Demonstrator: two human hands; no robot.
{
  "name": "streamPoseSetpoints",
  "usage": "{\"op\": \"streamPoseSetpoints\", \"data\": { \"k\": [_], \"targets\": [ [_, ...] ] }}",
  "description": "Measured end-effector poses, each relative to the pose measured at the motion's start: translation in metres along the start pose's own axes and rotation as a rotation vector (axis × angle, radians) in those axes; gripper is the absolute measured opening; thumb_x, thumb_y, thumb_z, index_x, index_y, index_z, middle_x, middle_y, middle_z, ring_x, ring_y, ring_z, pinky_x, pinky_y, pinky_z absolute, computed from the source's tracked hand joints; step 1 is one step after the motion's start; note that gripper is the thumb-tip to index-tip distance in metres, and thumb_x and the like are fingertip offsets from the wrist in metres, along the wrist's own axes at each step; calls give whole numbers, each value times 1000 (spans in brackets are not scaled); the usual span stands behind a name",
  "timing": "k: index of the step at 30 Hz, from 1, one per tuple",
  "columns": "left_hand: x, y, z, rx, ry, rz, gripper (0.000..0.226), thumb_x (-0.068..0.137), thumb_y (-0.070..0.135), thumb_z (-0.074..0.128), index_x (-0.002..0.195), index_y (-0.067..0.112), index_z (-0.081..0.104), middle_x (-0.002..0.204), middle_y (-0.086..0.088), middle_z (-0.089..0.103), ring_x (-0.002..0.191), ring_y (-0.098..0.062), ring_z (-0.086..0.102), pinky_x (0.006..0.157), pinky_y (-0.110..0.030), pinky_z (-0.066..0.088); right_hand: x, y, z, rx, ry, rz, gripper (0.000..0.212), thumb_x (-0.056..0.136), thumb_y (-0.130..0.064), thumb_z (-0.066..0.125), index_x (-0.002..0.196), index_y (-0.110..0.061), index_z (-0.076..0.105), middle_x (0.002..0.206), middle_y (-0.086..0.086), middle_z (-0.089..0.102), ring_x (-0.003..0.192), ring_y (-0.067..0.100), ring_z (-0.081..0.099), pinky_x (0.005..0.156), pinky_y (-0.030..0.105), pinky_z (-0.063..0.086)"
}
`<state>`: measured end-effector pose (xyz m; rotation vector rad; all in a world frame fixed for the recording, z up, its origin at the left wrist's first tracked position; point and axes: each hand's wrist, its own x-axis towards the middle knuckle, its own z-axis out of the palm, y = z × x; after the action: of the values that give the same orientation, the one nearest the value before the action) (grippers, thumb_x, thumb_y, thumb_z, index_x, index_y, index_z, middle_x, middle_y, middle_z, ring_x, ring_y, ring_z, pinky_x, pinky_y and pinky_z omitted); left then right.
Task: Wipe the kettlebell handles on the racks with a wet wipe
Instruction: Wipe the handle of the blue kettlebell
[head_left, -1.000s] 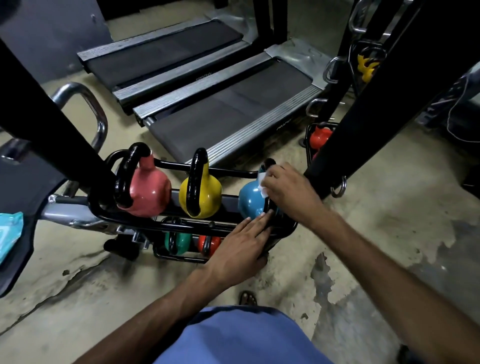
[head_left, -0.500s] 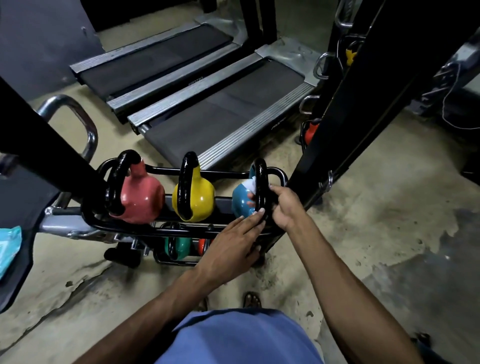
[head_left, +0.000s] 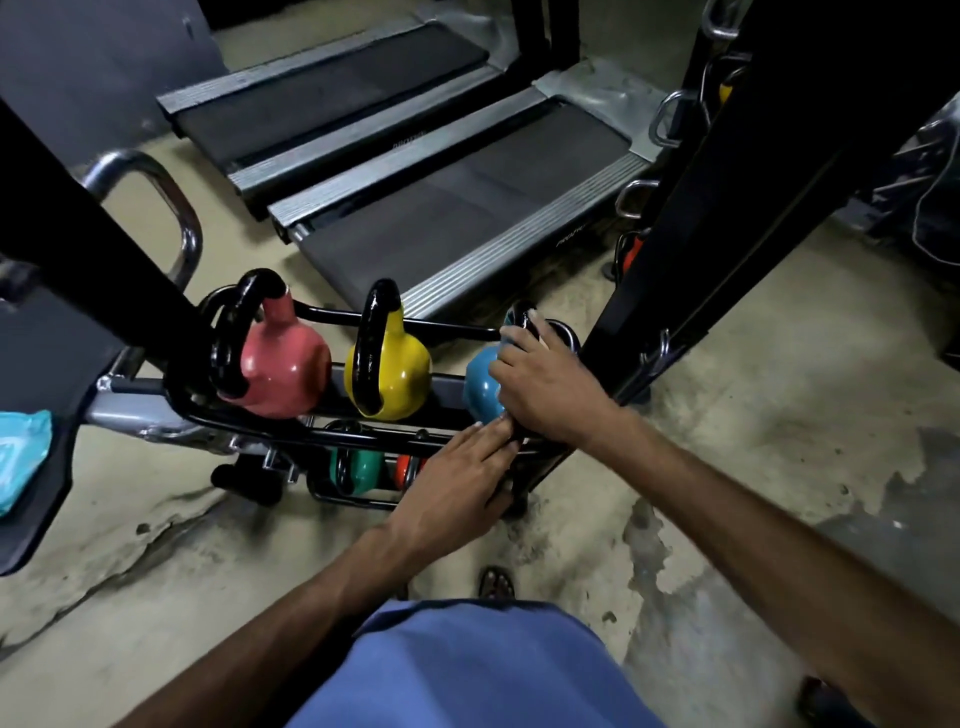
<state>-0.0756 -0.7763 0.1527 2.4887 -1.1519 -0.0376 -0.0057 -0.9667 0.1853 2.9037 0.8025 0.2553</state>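
Right hand (head_left: 550, 389) covers most of the glossy black handle (head_left: 520, 313) of the round blue kettlebell (head_left: 480, 387); wet wipe under the grip can't be made out. Below the grip, small orange kettlebell (head_left: 404, 470) half hidden by left hand (head_left: 452, 488). Far left of grip, teal plastic packet (head_left: 21, 452) cut off by edge.

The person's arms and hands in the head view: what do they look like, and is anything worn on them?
The left arm and the right arm are bare to the picture's edge; no sleeve shows. The left hand and the right hand have no gloves; no watch, bracelet or ring is visible. A blue garment covers the body below.
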Motion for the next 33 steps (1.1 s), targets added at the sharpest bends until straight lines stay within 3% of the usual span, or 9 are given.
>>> {"op": "streamPoseSetpoints", "data": {
  "k": [3,7,11,14,18,21,25,28,33],
  "targets": [
    [-1,4,0,13,-5,-25,54,93,34,41,134,5,60,158,-13,43,150,-23,35,123,-41,31,16,7,-20,-108,-140,-178,23,87,-32,55,88,-15,71,89,3,69,113,30,57,120,58,23],
    [-2,7,0,-6,15,-54,54,94,34,39,137,7,59,161,-10,40,152,-19,31,124,-40,30,-5,11,-22,-13,82,-143,10,88,-27,62,91,-20,69,92,-2,66,99,26,55,99,43,43],
    [-3,11,4,-36,14,-100,56,96,30,47,148,9,50,167,-6,28,155,-15,24,126,-35,23,-47,-21,-4,552,408,343,19,98,-10,62,114,-11,71,119,2,63,110,16,59,98,25,49],
    [-2,15,4,-47,6,-118,56,95,26,53,148,9,50,168,-4,27,154,-13,24,125,-35,27,-54,-53,3,913,523,807,15,101,-13,60,113,-12,69,111,-1,65,103,7,62,91,21,49],
    [-3,17,4,-63,4,-157,57,96,25,54,151,11,48,170,0,22,154,-12,25,124,-35,30,-37,-47,15,1383,365,1078,21,100,-21,49,93,-11,67,86,6,71,81,10,63,78,39,53],
    [-4,20,5,-73,41,-162,54,99,30,45,149,9,50,168,-1,27,151,-15,33,119,-36,37,-18,-18,20,1849,260,1198,23,95,-3,46,79,-8,62,65,4,66,67,18,59,60,29,51],
    [-4,26,8,-70,58,-182,54,101,33,43,150,9,48,169,1,26,152,-14,32,119,-35,37,-18,-4,24,2141,145,1178,26,92,0,45,90,-8,69,79,9,67,73,24,60,60,29,51],
    [-4,28,9,-67,58,-186,55,101,29,49,152,11,45,169,2,23,153,-13,29,121,-31,32,-35,-19,19,1904,257,1086,29,97,-4,49,94,-15,75,90,5,75,84,19,69,77,31,55],
    [-4,29,9,-50,81,-182,55,97,26,54,149,10,48,165,-4,33,151,-16,32,122,-32,31,-62,-53,14,889,520,669,24,98,-7,59,118,-12,72,125,2,65,119,9,59,103,24,46]
  ]
}}
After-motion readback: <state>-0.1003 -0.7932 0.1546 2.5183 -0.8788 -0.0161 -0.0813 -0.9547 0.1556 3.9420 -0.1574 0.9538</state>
